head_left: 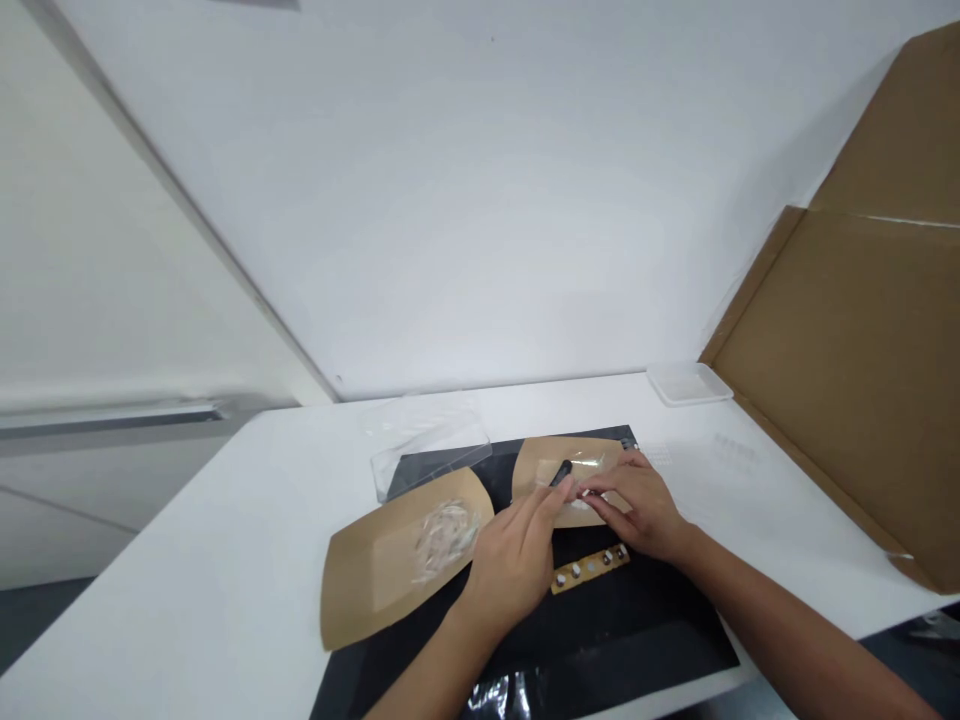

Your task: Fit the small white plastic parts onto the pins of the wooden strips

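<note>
Brown paper tray (390, 565) lying on black mat (637, 640), left part, holding a loose heap of small clear plastic bits (448, 535). Second brown paper tray (540, 465) further back on the mat, under both hands. Left hand (514, 560) and right hand (637, 505) brought together over that second tray, fingertips meeting on a small dark piece (562, 472); whether pinched or merely touched, cannot tell. Right hand flat, fingers spread across the tray's near edge. Thin tan strip (591, 567) with a row of small round studs lying on the mat just below the hands, between the two wrists. Clear plastic sheet (427, 450) resting at the mat's far left corner, partly on white table (187, 600). Shallow clear plastic dish (688, 383) near the table's back edge, contents not discernible. Large brown cardboard box flaps (855, 380) leaning at the right side. No readable labels, brands or writing anywhere.
</note>
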Demonstrator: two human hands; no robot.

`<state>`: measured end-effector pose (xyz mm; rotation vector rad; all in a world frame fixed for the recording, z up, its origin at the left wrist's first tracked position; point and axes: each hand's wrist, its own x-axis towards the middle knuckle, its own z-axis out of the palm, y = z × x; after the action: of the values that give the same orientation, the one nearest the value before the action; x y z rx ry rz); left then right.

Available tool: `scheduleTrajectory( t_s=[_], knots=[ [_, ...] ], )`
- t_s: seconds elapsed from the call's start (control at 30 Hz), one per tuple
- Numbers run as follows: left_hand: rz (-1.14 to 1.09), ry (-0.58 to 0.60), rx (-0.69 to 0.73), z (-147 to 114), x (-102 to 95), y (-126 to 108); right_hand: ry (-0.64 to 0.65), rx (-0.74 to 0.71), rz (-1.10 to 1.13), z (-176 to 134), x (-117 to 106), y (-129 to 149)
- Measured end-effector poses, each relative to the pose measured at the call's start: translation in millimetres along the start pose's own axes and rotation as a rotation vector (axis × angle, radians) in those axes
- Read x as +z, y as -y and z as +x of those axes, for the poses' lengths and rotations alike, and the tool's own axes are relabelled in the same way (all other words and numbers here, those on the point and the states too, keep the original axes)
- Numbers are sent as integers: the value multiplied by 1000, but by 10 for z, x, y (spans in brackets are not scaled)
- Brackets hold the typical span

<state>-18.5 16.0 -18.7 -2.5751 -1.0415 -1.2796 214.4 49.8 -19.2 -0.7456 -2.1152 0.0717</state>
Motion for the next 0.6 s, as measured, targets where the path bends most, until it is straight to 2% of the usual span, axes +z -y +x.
scheduleTrajectory(
  t_s=[0.2,0.33,0.5,0.6],
  knots=[
    [-146,94,-40,27,-3,9,38,105,185,31,-26,121],
    [-230,35,0,69,-45,-29,75,173,302,47,-67,185],
    [-278,-67,35,104,-69,-48,124,87,389,89,-107,234],
    [-318,-73,38,105,-69,-63,162,108,412,92,-103,248]
  ],
)
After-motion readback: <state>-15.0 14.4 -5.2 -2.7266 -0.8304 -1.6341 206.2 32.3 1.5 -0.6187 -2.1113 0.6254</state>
